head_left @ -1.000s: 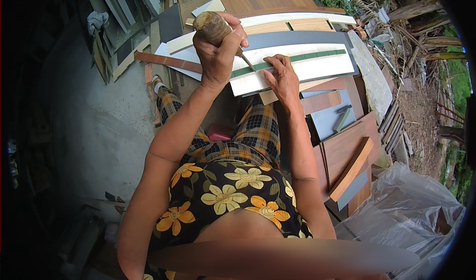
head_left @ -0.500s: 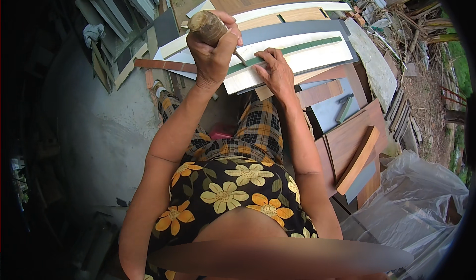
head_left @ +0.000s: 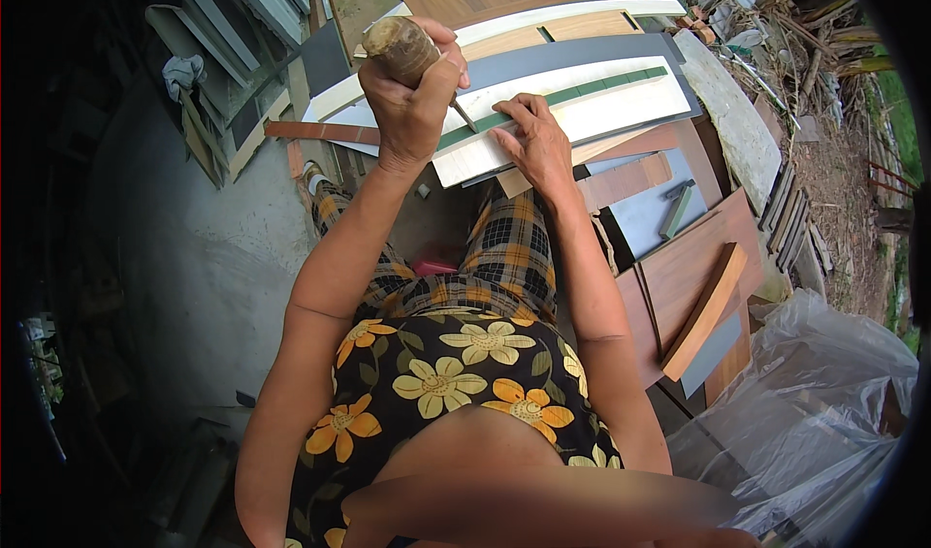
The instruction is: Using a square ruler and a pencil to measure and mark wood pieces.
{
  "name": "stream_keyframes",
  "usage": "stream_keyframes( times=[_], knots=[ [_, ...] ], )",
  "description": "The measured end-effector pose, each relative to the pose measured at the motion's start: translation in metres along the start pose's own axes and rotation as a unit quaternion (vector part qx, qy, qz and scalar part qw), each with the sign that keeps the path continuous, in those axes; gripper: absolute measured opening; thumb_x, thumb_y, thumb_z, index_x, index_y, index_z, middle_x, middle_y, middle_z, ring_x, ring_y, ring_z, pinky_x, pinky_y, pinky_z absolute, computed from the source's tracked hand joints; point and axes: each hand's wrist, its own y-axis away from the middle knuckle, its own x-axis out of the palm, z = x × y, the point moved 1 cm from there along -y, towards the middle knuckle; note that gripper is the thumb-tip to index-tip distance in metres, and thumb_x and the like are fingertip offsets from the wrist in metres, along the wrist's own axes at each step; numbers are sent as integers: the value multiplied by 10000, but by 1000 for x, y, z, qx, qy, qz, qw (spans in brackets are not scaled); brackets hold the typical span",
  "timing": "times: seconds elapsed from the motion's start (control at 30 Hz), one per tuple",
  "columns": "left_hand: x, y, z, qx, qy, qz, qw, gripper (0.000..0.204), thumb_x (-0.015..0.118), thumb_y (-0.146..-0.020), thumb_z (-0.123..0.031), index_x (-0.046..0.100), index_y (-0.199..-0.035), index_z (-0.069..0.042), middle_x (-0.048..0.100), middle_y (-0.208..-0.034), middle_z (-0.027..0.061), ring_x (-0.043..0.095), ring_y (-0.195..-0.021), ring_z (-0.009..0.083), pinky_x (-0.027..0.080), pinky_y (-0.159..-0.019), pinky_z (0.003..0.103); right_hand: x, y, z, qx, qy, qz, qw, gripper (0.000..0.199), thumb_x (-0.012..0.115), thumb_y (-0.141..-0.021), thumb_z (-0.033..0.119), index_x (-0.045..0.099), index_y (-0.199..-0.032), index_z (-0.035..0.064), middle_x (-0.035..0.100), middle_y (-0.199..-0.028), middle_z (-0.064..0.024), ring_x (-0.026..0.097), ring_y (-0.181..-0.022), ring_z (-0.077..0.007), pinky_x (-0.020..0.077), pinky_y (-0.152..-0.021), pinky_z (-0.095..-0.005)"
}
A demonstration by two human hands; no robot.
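Outdoors, on a grey concrete floor [head_left: 223, 257], offcuts of board lie stacked in a loose pile: brown wood-grain panels [head_left: 698, 267], grey sheets, pale strips, with clear plastic sheeting [head_left: 824, 402] crumpled at the lower right and scrap timber beyond.

Over the last second the left hand [head_left: 412, 102] has come down a little and nearer to the work, so the tool's thin metal tip now sits at the green strip [head_left: 553, 97] rather than above it. The right hand [head_left: 538, 141] has stayed flat on the white board [head_left: 582, 121], just beside that tip. I judge this to mean the cutting or scraping along the strip is under way, with the board held steady against it.

The left grip is pressed together around the handle [head_left: 400, 46], a stubby, rounded piece of worn brown wood, rough at its end. The right grip is spread, fingers splayed and palm down on the board; it pinches nothing.

That board is long, narrow and smooth, cream-white, with the matte green band running its length. It rests slanted across a grey panel [head_left: 572, 58] on top of the pile, in front of the person's knees.
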Motion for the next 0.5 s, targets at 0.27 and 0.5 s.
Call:
stream_keyframes(
  times=[0.27, 0.5],
  knots=[
    [3, 0, 1, -5, 7, 7, 1000, 79, 578, -807, 31, 576, -886, 21, 591, -640, 53, 574, -576, 103, 470, -549, 249, 0, 1, -1, -6, -5, -2, 1000, 328, 737, -784, 195, 664, -1096, 125, 588, -1114, -81, 602, -979, -302, 500, -800, -401],
    [11, -8, -3, -45, -89, 21, 995, 100, 543, -825, 21, 556, -924, 22, 572, -693, 78, 557, -597, 145, 481, -592, 293, 0, 0, -1, -6, -2, -1, 1000, 324, 736, -785, 193, 664, -1094, 128, 586, -1117, -85, 601, -983, -303, 502, -800, -401]
  ],
)
